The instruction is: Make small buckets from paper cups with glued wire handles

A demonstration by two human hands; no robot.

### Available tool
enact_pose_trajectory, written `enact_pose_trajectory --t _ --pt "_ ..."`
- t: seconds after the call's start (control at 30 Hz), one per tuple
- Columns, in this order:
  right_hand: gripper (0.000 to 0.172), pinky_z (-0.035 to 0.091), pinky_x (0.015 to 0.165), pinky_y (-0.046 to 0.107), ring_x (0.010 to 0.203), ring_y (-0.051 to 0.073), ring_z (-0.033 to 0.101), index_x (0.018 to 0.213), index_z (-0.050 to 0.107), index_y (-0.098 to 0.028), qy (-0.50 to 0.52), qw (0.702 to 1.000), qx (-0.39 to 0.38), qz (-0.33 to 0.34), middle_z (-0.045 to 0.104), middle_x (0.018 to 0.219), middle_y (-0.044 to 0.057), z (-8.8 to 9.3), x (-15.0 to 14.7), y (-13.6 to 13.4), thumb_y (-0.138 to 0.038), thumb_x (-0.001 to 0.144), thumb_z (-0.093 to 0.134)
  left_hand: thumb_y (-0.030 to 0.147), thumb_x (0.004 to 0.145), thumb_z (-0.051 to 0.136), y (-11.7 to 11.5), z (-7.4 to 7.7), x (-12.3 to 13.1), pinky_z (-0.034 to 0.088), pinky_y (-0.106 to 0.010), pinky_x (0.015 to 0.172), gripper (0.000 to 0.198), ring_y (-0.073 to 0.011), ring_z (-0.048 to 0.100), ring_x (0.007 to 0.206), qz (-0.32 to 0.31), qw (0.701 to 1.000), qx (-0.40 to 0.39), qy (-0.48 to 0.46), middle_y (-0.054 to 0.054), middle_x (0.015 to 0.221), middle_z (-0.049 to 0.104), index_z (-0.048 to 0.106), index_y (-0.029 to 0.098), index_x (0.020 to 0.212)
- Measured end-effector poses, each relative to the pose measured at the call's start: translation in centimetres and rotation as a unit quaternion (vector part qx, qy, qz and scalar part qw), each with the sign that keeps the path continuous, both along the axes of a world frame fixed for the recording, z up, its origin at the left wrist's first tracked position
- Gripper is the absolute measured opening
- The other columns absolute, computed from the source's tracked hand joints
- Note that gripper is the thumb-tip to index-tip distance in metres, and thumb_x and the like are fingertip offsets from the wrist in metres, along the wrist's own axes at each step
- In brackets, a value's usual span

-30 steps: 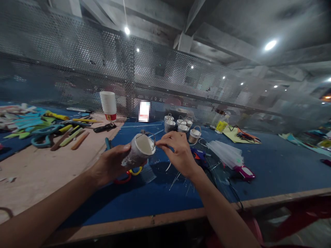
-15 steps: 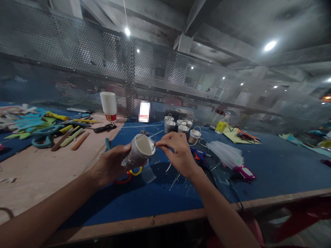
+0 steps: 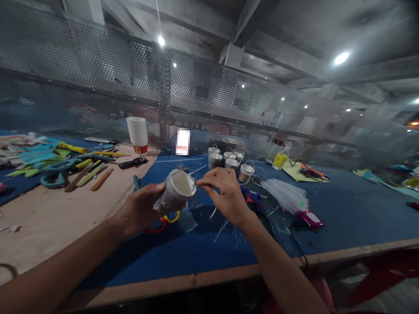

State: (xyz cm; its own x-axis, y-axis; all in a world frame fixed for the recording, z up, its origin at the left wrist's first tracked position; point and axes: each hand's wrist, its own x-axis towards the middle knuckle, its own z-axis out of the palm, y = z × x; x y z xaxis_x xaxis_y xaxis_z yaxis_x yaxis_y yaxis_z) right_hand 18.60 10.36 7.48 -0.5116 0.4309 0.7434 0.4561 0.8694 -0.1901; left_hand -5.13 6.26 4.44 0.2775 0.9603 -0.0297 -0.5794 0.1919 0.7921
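My left hand (image 3: 139,207) is wrapped round a grey-coated paper cup (image 3: 172,196), tilted with its white inside towards me. A thin brown cord handle (image 3: 190,170) arches over the cup's mouth. At the right rim, my right hand (image 3: 224,189) pinches the end of that handle between thumb and forefinger. Below the cup lie scissors with red and yellow handles (image 3: 172,217), partly covered by the left hand. Beyond the right hand stand several small cups with handles (image 3: 231,162), much like the held one. A blue glue gun (image 3: 251,195) lies just right of the right wrist.
On the left board (image 3: 98,213) lie blue-handled scissors (image 3: 54,179), clay tools and coloured scraps. A stack of paper cups (image 3: 137,133) stands behind. To the right are clear glue sticks (image 3: 284,194), a magenta tool (image 3: 310,219), a yellow-labelled bottle (image 3: 280,159) and loose cables. Perforated metal screens the back.
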Motion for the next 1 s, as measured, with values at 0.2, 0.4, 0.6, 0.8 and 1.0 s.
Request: enact_pose_trajectory --t 0.2,0.4,0.6,0.8,1.0 --pt "0.014 0.038 0.092 0.04 0.099 0.019 0.064 0.107 0.07 -0.028 0.002 1.0 0.002 0.001 0.071 0.103 0.001 0.05 0.02 -0.08 -0.021 0.1 0.06 0.029 0.078 0.074 0.08 -0.05 -0.03 0.059 -0.04 0.085 0.031 -0.0309 0.074 0.089 -0.01 1.0 0.013 -0.009 -0.015 0.097 0.08 0.078 0.01 0.102" --pt "0.016 0.039 0.092 0.04 0.101 0.019 0.064 0.108 0.07 -0.029 0.005 1.0 -0.009 0.004 0.071 0.102 0.001 0.17 -0.01 -0.22 -0.02 0.1 0.059 0.029 0.079 0.072 0.34 -0.34 -0.2 0.059 -0.039 0.084 0.03 -0.0302 0.074 0.087 -0.017 0.999 0.019 -0.021 -0.013 0.097 0.08 0.078 0.012 0.102" --pt "0.014 0.039 0.092 0.039 0.1 0.019 0.064 0.107 0.07 -0.028 0.011 1.0 -0.009 0.009 0.071 0.101 0.001 0.24 -0.07 -0.26 -0.02 0.099 0.061 0.029 0.077 0.073 0.24 -0.25 -0.18 0.059 -0.041 0.084 0.032 -0.0303 0.074 0.086 0.001 1.0 0.01 -0.016 -0.013 0.095 0.08 0.078 0.01 0.102" --pt "0.014 0.04 0.09 0.039 0.098 0.019 0.064 0.107 0.071 -0.029 0.014 1.0 -0.013 0.005 0.071 0.1 0.001 0.17 -0.03 -0.2 -0.022 0.099 0.061 0.03 0.079 0.071 0.26 -0.21 -0.19 0.058 -0.04 0.083 0.032 -0.0298 0.073 0.086 -0.008 1.0 0.019 -0.021 -0.014 0.098 0.08 0.077 0.012 0.105" --pt "0.015 0.04 0.09 0.039 0.097 0.019 0.065 0.107 0.071 -0.029 0.026 1.0 -0.014 0.002 0.071 0.1 0.001 -0.05 -0.01 -0.08 -0.02 0.098 0.062 0.027 0.078 0.071 0.53 -0.31 -0.43 0.058 -0.043 0.09 0.035 -0.0293 0.072 0.093 -0.009 0.998 0.016 -0.057 -0.013 0.103 0.079 0.076 0.01 0.109"
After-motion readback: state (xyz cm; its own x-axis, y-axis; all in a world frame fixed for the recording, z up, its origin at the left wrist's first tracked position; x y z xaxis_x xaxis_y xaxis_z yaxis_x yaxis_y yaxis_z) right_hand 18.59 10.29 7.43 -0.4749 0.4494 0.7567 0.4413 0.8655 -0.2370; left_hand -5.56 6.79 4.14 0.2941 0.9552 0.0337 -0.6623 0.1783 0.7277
